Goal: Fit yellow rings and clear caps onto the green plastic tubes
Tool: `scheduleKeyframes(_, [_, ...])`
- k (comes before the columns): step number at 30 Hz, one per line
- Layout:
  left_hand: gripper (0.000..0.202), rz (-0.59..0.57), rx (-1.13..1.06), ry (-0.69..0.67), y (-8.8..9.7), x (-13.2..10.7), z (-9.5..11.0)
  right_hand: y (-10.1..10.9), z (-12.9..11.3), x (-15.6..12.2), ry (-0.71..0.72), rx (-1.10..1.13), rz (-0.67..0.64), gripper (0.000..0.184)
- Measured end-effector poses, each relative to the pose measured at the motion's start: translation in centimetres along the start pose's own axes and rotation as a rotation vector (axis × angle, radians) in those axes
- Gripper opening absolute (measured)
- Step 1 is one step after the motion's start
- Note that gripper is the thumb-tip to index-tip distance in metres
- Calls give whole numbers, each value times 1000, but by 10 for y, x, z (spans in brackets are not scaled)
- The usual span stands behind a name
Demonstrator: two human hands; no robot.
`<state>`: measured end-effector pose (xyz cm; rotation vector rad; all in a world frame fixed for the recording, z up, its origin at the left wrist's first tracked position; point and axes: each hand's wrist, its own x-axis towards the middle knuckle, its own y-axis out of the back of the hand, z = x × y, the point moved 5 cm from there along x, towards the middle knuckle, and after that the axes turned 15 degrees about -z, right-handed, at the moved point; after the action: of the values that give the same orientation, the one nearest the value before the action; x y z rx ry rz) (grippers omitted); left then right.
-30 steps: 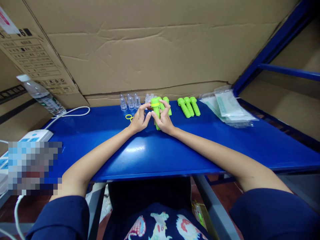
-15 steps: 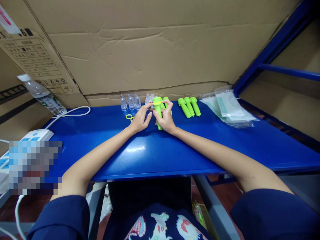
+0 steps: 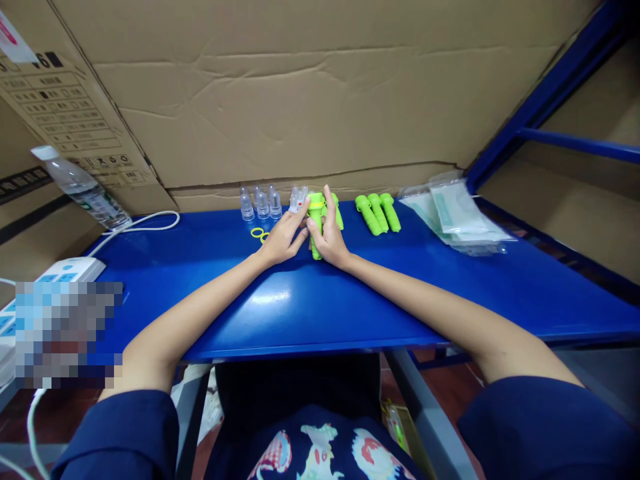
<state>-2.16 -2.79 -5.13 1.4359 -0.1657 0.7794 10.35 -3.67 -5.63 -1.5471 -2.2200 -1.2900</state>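
1. The green plastic piece [image 3: 315,227] is standing nearly upright just above the blue table [image 3: 350,293], at the far middle, with its wider head on top. A thin yellow band is sitting round the neck below the head.
2. My right hand [image 3: 334,241] is wrapping round its lower shaft from the right, clamped on it, with one finger pointing up past the head.
3. My left hand [image 3: 281,241] is lying with its fingers stretched out, tips resting against the head. I am not seeing it closed on anything.
4. Handling, as I judge it: light, stiff moulded plastic, smooth enough to slip. The shaft below the band is looking like the surest place to grip.
5. Another green piece is standing just behind the right hand, and a small clear part is showing by the left fingertips. Too small to tell more.
6. Loose yellow rings [image 3: 258,233] are lying near the left hand, with clear vials [image 3: 260,203] in a row behind them.
7. Three green pieces [image 3: 379,212] are lying side by side to the right. Plastic bags [image 3: 463,217] are lying beyond those.
8. A water bottle [image 3: 83,189], a white cable [image 3: 145,223] and a power strip [image 3: 70,270] are sitting far left. A cardboard wall [image 3: 300,100] is backing the table.
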Motion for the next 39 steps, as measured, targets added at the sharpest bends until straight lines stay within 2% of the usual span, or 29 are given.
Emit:
scheduleKeyframes(3, [65,0,-12,-10,1,0,2,2,-2,-1,17,-54,107,72])
scheduleKeyframes(9, [74,18,-97,30,-3,-4,-6,-1,6,-2,31,31,133,73])
scheduleKeyframes(13, [64,81,-19,-29,-6,-9,-10,-2,11,-2,30,105,174,65])
scheduleKeyframes(21, [59,85,-51,-72,-7,-6,-9,-2,9,-3,25,136,181,52])
scheduleKeyframes(28, [58,70,-37,-72,-8,-7,-9,-1,8,-3,63,57,225,54])
scheduleKeyframes(39, [56,77,-66,-41,-9,-7,-13,-3,13,-1,65,110,163,51])
